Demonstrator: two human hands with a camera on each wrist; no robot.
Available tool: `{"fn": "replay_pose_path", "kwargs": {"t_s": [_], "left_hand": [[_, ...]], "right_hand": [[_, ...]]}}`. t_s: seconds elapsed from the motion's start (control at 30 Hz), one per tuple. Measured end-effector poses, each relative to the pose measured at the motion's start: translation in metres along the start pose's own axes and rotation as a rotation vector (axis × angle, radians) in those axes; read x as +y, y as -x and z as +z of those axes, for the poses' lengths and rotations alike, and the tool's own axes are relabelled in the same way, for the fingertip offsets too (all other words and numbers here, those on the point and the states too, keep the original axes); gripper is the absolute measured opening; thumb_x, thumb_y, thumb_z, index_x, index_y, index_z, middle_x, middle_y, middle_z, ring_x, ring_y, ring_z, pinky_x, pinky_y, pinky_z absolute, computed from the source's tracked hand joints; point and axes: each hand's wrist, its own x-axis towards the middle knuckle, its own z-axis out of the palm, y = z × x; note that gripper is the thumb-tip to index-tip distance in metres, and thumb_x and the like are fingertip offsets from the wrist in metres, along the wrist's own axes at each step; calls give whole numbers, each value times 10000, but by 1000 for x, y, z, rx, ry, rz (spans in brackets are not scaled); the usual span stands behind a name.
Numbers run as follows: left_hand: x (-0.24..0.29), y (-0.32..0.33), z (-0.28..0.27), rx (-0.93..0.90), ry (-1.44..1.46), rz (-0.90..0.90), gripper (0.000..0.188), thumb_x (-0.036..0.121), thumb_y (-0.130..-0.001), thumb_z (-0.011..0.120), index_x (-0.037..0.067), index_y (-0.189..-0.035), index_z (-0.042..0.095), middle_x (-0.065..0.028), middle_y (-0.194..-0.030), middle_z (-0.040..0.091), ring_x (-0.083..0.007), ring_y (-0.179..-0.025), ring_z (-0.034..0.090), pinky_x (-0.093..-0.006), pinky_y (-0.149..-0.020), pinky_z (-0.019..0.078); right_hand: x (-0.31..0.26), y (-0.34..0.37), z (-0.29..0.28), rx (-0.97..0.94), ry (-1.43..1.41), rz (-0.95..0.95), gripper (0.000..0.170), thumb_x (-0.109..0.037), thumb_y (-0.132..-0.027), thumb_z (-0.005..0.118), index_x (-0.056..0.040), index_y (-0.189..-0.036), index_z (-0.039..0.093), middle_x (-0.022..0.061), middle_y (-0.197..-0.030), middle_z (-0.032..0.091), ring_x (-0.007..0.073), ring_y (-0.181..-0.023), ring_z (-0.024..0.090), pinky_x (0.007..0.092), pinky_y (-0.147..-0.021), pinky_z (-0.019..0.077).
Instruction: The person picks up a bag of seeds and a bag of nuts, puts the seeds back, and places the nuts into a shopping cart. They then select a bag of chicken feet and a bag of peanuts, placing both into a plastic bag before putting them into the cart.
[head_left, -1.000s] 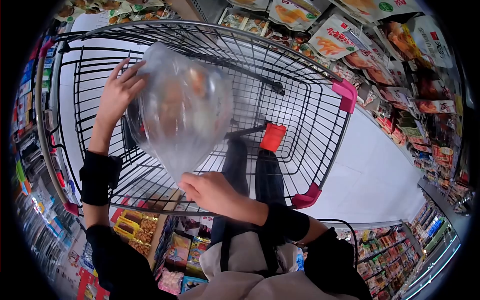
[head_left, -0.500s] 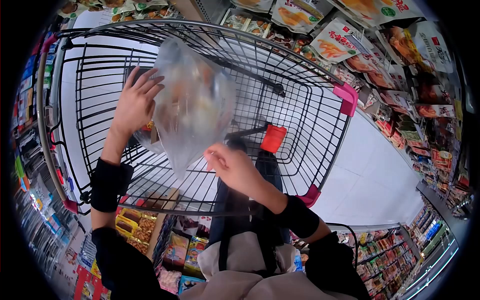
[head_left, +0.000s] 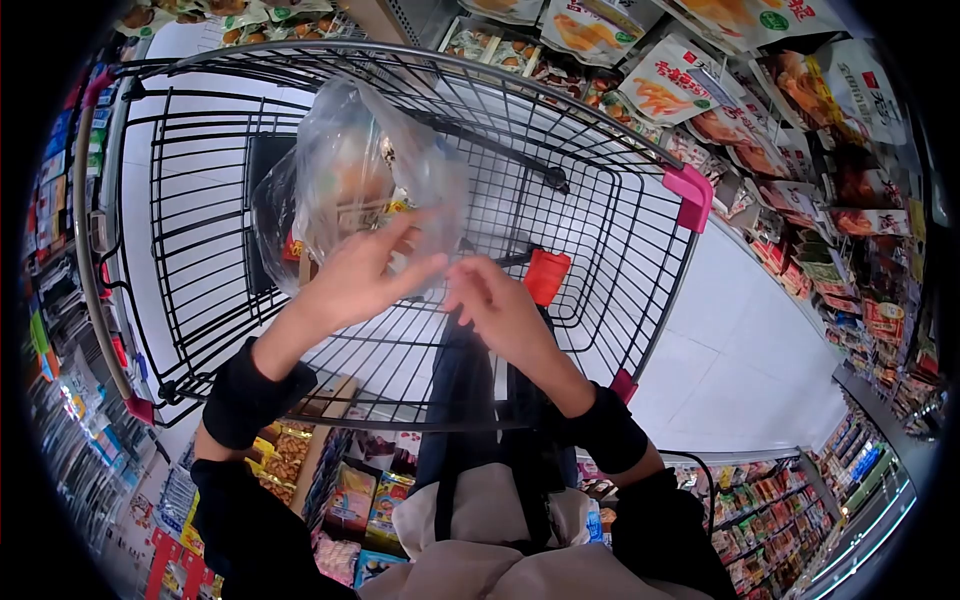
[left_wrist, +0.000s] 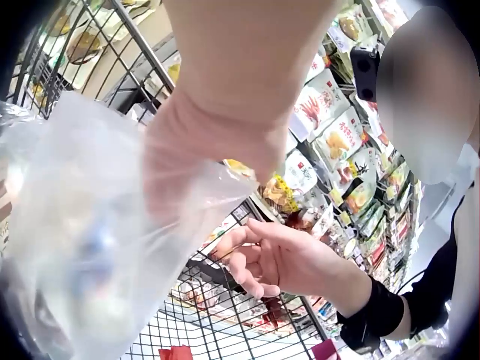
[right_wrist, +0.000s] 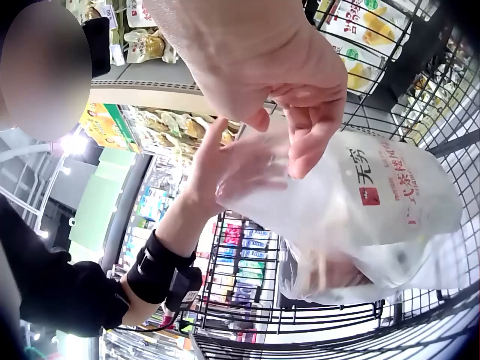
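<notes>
A clear plastic bag bulges with packaged goods inside the shopping cart. Through its side, the right wrist view shows a white pouch with red and black lettering. My left hand lies over the bag's near side, fingers and thumb spread. Thin plastic stretches to a point by its thumb in the left wrist view. Just right of it is my right hand, its fingers loosely bent with nothing between them. In the left wrist view the right hand hangs apart from the bag.
A red tag is on the cart's wire, and pink caps cover its corners. Behind the bag is a dark panel. Shelves of snack pouches line the far right, with yellow packs below the cart.
The right hand has let go of the bag's gathered end and moved right. My left hand has come from the bag's left side across its front, and the bag has slumped.
</notes>
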Motion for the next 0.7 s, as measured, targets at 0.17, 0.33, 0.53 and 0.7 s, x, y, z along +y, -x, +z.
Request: {"fn": "replay_pose_path", "kwargs": {"t_s": [0.17,0.33,0.53,0.7], "left_hand": [[-15,-5,7,104,24,-23,176,105,-783,508,2,-919,550,-172,-796,566,-311,-688,561,-332,-628,438],[-6,2,9,165,23,219,130,104,-779,529,-1,-852,549,-146,-758,553,-321,-660,546,-345,-597,434],[4,3,7,234,-263,164,229,238,-773,584,13,-809,563,-128,-755,571,-303,-658,562,-344,-600,448],[12,20,-16,530,-491,214,301,273,-745,579,17,-900,547,-155,-931,568,-312,-797,549,-358,-703,430]], "right_hand": [[-2,10,-6,16,-11,2,242,-270,-878,449,-39,-951,463,82,-676,606,162,-557,570,262,-552,429],[13,28,-20,2,-55,-24,218,-227,-881,453,-37,-986,462,70,-699,589,123,-595,558,224,-558,424],[21,51,-52,91,-23,-30,178,-138,-866,469,-26,-1004,474,84,-764,584,129,-663,572,227,-564,439],[33,72,-91,436,378,-270,180,-41,-806,501,-28,-985,506,113,-865,570,202,-732,567,273,-609,446]]}}
